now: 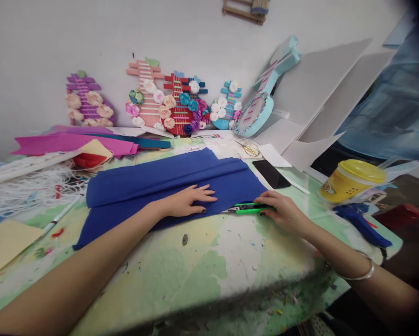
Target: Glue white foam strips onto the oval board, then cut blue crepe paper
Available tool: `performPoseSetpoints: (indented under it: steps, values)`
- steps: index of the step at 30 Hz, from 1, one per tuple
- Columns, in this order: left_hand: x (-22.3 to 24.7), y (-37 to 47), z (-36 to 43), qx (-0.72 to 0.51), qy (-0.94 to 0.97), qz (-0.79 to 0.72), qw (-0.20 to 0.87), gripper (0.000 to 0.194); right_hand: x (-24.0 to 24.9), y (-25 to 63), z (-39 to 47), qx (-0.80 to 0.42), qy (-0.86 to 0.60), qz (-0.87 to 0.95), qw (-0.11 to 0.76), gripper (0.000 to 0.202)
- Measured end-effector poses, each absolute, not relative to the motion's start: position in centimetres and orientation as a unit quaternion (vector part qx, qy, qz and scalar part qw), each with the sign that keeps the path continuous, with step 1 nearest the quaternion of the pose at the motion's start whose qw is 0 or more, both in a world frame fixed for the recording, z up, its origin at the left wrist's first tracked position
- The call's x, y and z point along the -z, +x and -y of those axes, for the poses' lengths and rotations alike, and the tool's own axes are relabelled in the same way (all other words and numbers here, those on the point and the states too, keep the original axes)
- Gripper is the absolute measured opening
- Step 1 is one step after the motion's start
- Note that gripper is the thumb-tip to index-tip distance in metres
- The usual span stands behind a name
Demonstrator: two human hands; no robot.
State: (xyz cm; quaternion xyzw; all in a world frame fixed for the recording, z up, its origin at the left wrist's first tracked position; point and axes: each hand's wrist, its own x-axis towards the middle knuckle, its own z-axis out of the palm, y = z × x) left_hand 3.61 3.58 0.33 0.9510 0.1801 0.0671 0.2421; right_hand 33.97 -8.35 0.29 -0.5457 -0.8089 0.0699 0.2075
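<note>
A sheet of dark blue crepe paper point(125, 186), with a fold running along it, lies across the middle of the table. My left hand point(186, 201) rests flat on it with the fingers spread. At the sheet's near right edge, my right hand point(277, 207) is closed around a green utility knife point(246, 208). Its blade is out, points left and lies at the paper's edge; I cannot tell whether it is cutting in. A silver bangle circles my right wrist.
A black phone point(271, 173), gold-handled scissors point(249, 148), a yellow tub point(352, 179) and a blue glue gun point(363, 224) sit to the right. Magenta paper point(79, 142) and white strings point(37, 186) lie left. Several flower-decorated instrument shapes point(179, 107) lean on the wall.
</note>
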Motion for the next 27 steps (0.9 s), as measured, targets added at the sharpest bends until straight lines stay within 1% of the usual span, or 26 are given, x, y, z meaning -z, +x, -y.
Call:
performPoseSetpoints:
  steps: [3,7,15,27]
  values:
    - [0.0,2.5,-2.5,-0.049,0.957,-0.194,0.212,0.049,-0.1,33.6,8.3,-0.074,-0.547,0.806,0.214,0.031]
    - [0.1,2.2,-2.0,-0.040,0.961,-0.194,0.195,0.051,0.0,33.3,8.4,-0.073,-0.541,0.807,0.226,0.031]
    - [-0.1,2.4,-2.2,-0.024,0.951,-0.204,0.230,0.046,0.1,33.4,7.7,-0.039,-0.525,0.816,0.239,0.033]
    - [0.1,2.2,-2.4,-0.043,0.958,-0.180,0.219,0.052,-0.5,32.3,8.2,-0.056,-0.518,0.828,0.209,0.038]
